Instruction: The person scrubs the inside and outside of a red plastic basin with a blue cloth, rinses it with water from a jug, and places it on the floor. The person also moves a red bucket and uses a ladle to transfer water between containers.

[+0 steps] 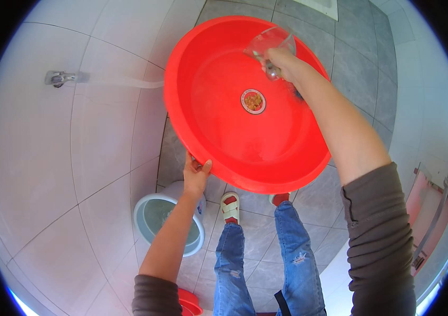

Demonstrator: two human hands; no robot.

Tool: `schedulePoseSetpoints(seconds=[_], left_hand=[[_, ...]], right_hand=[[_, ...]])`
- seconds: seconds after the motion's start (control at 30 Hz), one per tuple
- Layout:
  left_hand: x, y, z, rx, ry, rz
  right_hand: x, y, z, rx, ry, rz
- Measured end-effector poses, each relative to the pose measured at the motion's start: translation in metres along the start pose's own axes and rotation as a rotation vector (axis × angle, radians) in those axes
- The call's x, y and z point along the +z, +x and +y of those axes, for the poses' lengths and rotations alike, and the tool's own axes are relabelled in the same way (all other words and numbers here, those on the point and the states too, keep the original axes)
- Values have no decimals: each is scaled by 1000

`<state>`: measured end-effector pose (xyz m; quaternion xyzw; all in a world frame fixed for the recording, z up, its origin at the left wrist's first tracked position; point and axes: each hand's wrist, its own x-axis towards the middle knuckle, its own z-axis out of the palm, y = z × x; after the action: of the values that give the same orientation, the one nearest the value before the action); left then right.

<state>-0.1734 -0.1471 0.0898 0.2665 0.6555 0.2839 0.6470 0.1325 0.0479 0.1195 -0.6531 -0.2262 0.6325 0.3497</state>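
A large red plastic basin point(224, 118) fills the upper middle of the view, its inside facing me. On its bottom is a round label point(253, 102) with writing and a picture. My left hand point(196, 173) grips the basin's near-left rim, thumb on the inner side. In my right hand point(281, 63) is a clear plastic dipper point(267, 41), blurred and tilted over the basin's far right part. Beneath my right forearm a small dark blue thing point(298, 94) shows in part; I cannot tell what it is.
A pale blue bucket point(140, 215) holding water stands at the left wall, partly behind my left forearm. A metal tap point(60, 78) juts from the tiled wall point(105, 130). Another red plastic vessel point(188, 302) shows at the bottom. My feet stand on grey floor tiles point(255, 233).
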Motion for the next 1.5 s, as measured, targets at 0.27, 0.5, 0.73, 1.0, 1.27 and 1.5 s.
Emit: schedulePoseSetpoints(seconds=[0.27, 0.5, 0.73, 1.0, 1.27, 1.5], left_hand=[[31, -24, 34, 105, 31, -9], [57, -36, 51, 147, -22, 1], [61, -45, 38, 242, -37, 0], [80, -65, 50, 236, 92, 3], [86, -70, 54, 256, 26, 75], [86, -64, 62, 185, 88, 27]], right_hand=[[43, 6, -70, -269, -792, 128], [18, 10, -96, -438, -1260, 319], [25, 16, -89, -501, -1275, 309], [28, 66, -67, -589, -1292, 307], [17, 90, -59, -515, -1382, 314], [-62, 89, 8, -394, -876, 329]])
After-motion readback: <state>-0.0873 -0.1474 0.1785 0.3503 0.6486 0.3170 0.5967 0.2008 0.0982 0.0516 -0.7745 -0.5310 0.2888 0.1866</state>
